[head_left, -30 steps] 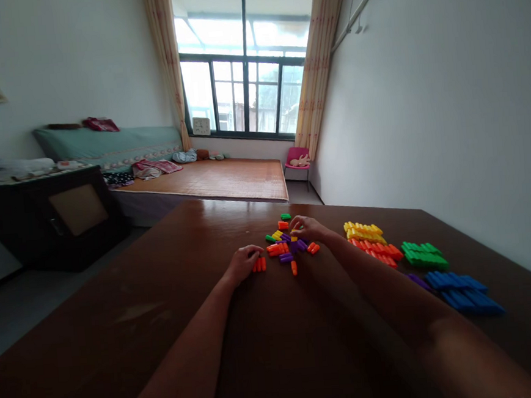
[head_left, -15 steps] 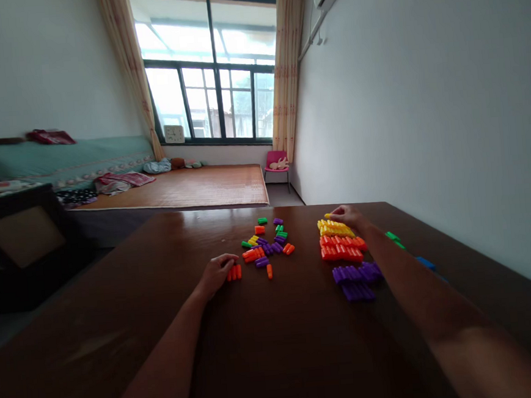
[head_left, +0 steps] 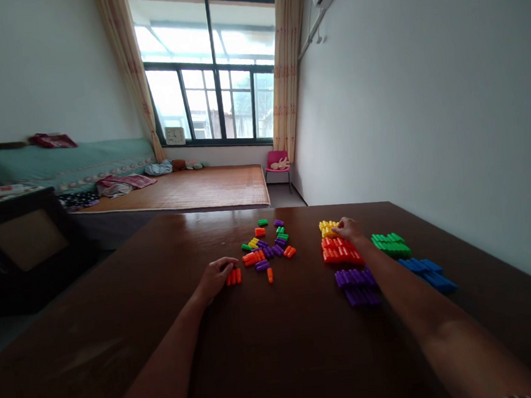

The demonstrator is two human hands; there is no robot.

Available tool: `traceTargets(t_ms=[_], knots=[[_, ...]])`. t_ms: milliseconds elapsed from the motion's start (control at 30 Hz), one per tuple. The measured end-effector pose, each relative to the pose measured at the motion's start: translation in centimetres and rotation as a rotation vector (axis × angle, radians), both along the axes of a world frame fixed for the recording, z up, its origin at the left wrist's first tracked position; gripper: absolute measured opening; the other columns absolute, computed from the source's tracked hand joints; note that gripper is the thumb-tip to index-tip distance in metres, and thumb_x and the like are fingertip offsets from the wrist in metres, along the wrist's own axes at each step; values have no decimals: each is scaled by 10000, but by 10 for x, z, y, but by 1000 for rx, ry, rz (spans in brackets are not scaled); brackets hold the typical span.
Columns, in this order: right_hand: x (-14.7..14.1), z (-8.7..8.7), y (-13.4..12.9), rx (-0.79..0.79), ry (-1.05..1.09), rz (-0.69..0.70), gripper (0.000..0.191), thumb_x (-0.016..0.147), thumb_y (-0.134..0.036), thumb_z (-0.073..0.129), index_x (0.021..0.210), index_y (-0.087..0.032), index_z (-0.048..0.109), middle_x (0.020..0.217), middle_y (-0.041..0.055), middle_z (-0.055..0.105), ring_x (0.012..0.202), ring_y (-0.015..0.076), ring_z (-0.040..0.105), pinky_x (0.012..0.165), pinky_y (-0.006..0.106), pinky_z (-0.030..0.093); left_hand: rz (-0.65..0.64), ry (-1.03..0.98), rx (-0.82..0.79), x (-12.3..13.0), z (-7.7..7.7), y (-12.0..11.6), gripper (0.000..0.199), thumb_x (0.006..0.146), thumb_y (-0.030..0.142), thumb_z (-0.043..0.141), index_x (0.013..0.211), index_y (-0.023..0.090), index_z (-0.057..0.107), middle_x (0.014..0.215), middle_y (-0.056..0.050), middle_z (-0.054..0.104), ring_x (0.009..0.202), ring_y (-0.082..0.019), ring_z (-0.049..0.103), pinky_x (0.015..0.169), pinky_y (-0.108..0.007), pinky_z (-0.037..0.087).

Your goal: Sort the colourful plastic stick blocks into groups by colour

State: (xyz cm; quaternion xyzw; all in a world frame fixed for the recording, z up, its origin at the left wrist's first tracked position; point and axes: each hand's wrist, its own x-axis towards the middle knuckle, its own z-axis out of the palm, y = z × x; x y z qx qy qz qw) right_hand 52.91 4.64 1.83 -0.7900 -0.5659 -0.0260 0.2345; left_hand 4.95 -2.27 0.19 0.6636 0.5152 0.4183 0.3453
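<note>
My right hand (head_left: 349, 229) is closed, thumb and fingers pinched on a small yellow plastic piece at the near right end of the yellow rows (head_left: 328, 226). Red-orange rows (head_left: 342, 251) lie just below it, with purple rows (head_left: 357, 286) nearer to me. On the left, my left hand (head_left: 217, 275) rests on the table with curled fingers against a short row of orange pieces (head_left: 235, 277). Its fingertips partly cover that row, and whatever they grip is hidden. Between the hands lies a loose scatter of purple pieces (head_left: 268, 251) mixed with orange, green and yellow ones.
Green rows (head_left: 391, 245) and blue rows (head_left: 428, 274) lie beyond my right forearm. A single orange piece (head_left: 270, 276) sits near the scatter. The dark brown table (head_left: 282, 351) has its far edge before a bed (head_left: 200, 189) and a pink chair (head_left: 277, 160).
My right hand has come slightly nearer, from the far side of the yellow rows to their near right end. Green and blue rows show more fully. My left hand stays almost in place.
</note>
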Motion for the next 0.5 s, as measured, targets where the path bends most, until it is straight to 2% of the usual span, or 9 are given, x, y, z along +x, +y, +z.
traceTargets(t_ms=[200, 300, 400, 500], knots=[[-5, 10, -3, -33, 5, 29, 355, 872, -489, 536, 732, -181, 644, 768, 98, 679, 683, 188, 605, 607, 283, 390, -9, 6, 16, -2, -7, 4, 393, 752, 465, 585, 930, 152, 745, 797, -46, 718, 670, -173, 611, 630, -273, 465], [-12, 19, -7, 48, 15, 28, 368, 925, -462, 443, 784, -188, 646, 777, 95, 679, 665, 178, 592, 616, 281, 391, -20, 19, 31, -3, -11, 7, 391, 768, 455, 571, 942, 150, 741, 800, -47, 713, 670, -168, 607, 632, -269, 460], [-43, 24, -5, 157, 27, 230, 290, 922, -409, 461, 879, -191, 648, 834, 79, 681, 717, 171, 598, 686, 274, 422, -24, 45, 48, -3, -13, 7, 386, 774, 436, 557, 946, 142, 739, 800, -49, 709, 673, -167, 602, 643, -272, 460], [-103, 21, 0, 156, 56, 546, 213, 889, -344, 525, 962, -195, 659, 918, 68, 689, 787, 169, 611, 762, 276, 444, -24, 58, 52, -2, -13, 6, 385, 776, 424, 543, 945, 139, 738, 799, -49, 705, 674, -165, 597, 637, -268, 457]])
